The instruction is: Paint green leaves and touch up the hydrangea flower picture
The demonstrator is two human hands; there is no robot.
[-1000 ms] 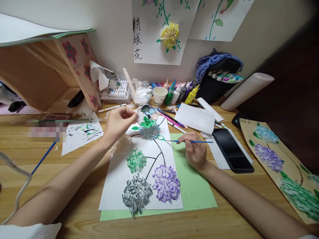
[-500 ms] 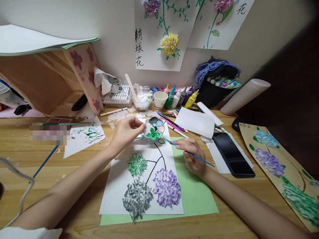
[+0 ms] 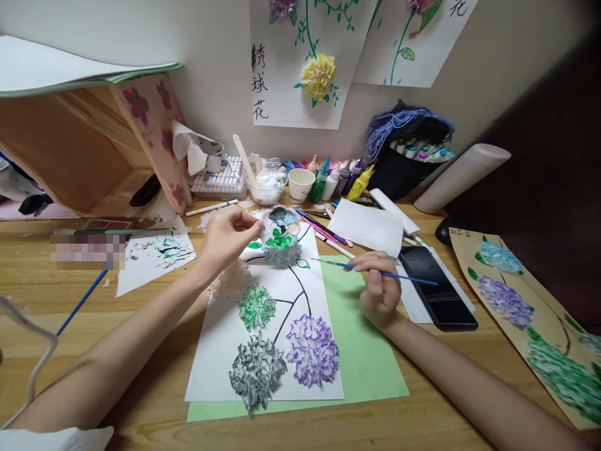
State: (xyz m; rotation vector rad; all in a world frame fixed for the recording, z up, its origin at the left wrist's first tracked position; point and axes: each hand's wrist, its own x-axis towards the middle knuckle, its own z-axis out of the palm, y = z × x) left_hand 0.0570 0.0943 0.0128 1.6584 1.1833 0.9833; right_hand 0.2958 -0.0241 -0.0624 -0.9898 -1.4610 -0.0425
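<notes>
1. The left hand, left of the frame's centre, is pinched on the rim of a round, pale palette with paint wells; thumb and fingers are closed on its left edge.
2. The palette is tilted toward the camera just above the centre, showing green, black, light blue and pale pink paint. It partly hides a light-blue ruffled flower.
3. The right hand, right of centre, is closed around a slim blue-handled paintbrush, which lies nearly level, its tip pointing left.
4. The brush tip is just right of a green leaf outline; whether it touches the paper, I cannot tell.
5. The white rectangular paper sheet fills the lower centre, on top of a light-green paper sheet that shows at the right and bottom edges.
6. On the white sheet, black painted stems run between a green-tipped ruffled flower at left, a dark-grey ruffled flower at bottom and a purple-edged ruffled flower at lower right.
7. A black smartphone lies right of the right hand, its left edge behind the brush handle.
</notes>
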